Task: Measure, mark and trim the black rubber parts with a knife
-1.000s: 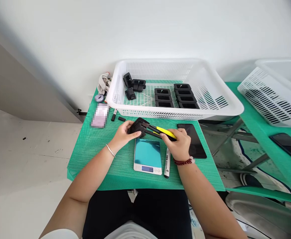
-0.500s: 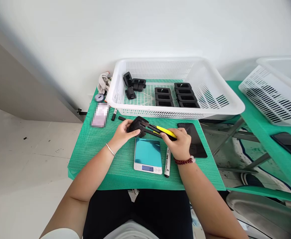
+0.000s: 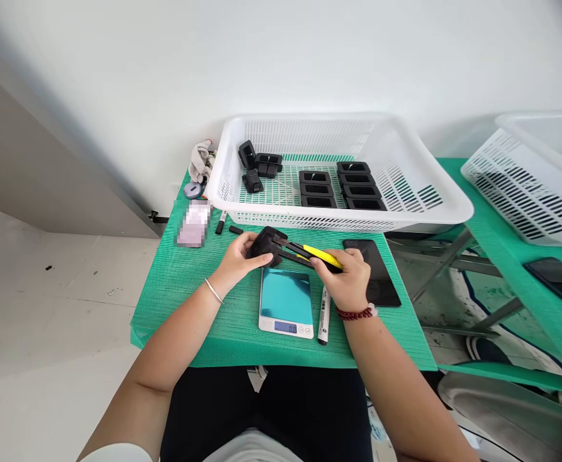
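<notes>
My left hand (image 3: 239, 258) is closed around a small black plastic part (image 3: 264, 244), held just above the far edge of a digital scale (image 3: 285, 301). My right hand (image 3: 347, 277) grips a yellow and black caliper (image 3: 310, 254), and the caliper's jaws reach left onto the black part. The scale has a shiny teal platform and a lit display, with nothing on it. Both hands hover over the green mesh mat (image 3: 189, 301).
A white slotted basket (image 3: 447, 205) at the back holds several black parts, some in neat rows. A dark phone (image 3: 382, 282) lies right of my right hand, a marker (image 3: 323, 317) beside the scale, another marker (image 3: 221, 221) and a blurred card (image 3: 193, 222) at left. A second basket (image 3: 526, 179) stands far right.
</notes>
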Demonstrator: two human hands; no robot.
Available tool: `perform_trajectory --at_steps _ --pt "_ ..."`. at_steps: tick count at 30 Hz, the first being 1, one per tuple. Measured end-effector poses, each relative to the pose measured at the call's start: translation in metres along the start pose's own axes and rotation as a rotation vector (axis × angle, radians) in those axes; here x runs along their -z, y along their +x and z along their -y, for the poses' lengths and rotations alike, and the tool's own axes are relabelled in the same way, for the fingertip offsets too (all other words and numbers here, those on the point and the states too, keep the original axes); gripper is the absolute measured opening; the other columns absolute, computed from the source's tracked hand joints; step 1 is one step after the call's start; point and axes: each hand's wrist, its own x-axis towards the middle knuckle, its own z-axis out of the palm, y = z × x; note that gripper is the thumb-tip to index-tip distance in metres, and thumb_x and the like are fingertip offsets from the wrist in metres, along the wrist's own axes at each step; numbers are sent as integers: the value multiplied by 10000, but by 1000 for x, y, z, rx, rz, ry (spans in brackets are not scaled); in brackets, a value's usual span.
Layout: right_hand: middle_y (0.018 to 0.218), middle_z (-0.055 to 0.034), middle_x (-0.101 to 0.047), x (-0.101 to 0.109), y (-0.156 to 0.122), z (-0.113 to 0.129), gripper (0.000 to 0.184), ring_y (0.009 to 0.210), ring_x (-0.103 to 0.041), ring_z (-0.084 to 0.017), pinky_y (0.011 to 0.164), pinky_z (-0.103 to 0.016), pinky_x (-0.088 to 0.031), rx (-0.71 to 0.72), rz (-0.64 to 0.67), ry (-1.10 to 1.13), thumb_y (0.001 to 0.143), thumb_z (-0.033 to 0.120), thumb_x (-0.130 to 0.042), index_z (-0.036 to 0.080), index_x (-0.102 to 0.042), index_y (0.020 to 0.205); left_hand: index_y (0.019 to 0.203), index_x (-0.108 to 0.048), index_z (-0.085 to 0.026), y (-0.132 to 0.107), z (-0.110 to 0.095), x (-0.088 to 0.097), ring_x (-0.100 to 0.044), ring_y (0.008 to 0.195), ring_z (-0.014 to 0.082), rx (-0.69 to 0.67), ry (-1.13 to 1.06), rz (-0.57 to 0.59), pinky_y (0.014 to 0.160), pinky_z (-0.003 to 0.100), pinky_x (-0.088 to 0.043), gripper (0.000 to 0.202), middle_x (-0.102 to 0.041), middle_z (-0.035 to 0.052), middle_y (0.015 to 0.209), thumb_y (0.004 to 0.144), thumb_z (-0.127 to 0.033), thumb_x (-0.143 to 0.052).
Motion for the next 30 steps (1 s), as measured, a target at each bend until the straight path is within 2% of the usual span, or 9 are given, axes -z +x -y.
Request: perform_trajectory --at_steps 17,21,26,30 --pt "641 -44 -658 1 0 1 292 633 -500 -184 612 -338 -451 -22 4 -5 778 482 -622 197 -671 742 944 -572 -188 0 3 3 -644 899 191 -6 41 0 769 296 -493 437 -681 41 943 625 -359 -816" --pt "644 -48 -651 0 1 1 295 647 -502 -193 618 -347 -451 -44 22 -5 772 491 -622 201 -673 745 958 -561 -192 -1 4 3 -652 929 202 10 31 45 807 317 -500 443 -686 54 998 627 -337 -817" --pt "618 -45 -627 0 1 1 310 645 -501 -199 608 -349 -445 -79 33 -15 767 511 -615 208 -665 730 1048 -507 -228 -2 6 1 -664 930 220 57 -52 140 812 363 -520 555 -679 57 1038 602 -288 -833" --pt "629 -45 -638 1 1 2 304 640 -503 -194 605 -344 -446 -72 26 -13 774 502 -613 205 -666 735 968 -501 -215 1 9 2 -649 934 202 15 -126 55 827 358 -518 523 -666 36 993 573 -246 -843"
